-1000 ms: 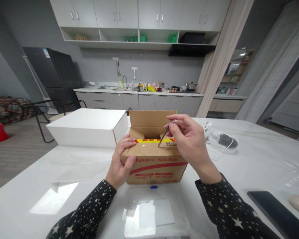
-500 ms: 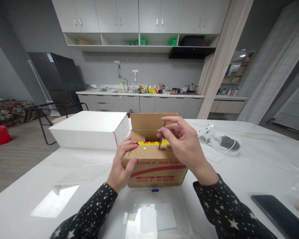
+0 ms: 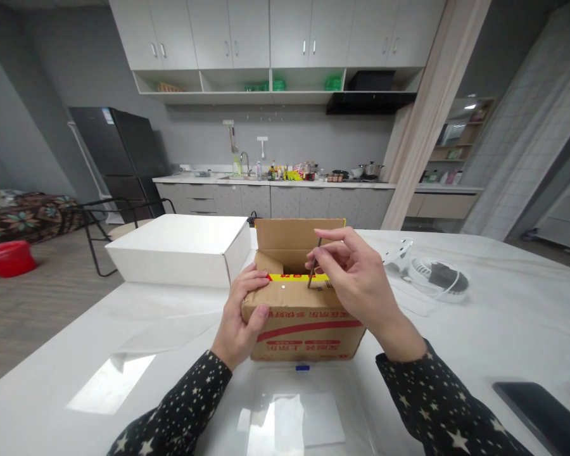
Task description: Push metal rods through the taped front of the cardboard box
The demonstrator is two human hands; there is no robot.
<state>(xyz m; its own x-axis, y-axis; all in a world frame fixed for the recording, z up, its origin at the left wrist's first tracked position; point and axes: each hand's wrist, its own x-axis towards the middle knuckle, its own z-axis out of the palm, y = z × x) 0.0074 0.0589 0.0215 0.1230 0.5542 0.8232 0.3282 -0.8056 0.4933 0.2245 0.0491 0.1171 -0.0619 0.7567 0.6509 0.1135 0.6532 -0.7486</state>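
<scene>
A brown cardboard box with red printing and a yellow strip stands on the white table, its far flap raised. My left hand grips the box's left corner, thumb on the near side and fingers over the top. Above the box's top, my right hand pinches a thin dark rod between thumb and fingers. The rod slants, its lower end at the cardboard top beside a small dark spot. A small white dot shows on the same panel, nearer my left hand. The box's inside is mostly hidden.
Left of the cardboard box lies a white box. A clear plastic container with a blue clip sits in front. On the right are a white fan-like device with a cable and a dark phone.
The whole view has shifted slightly, so everything appears a little further right and lower. Both hands keep their places on the box and the rod, with barely any movement.
</scene>
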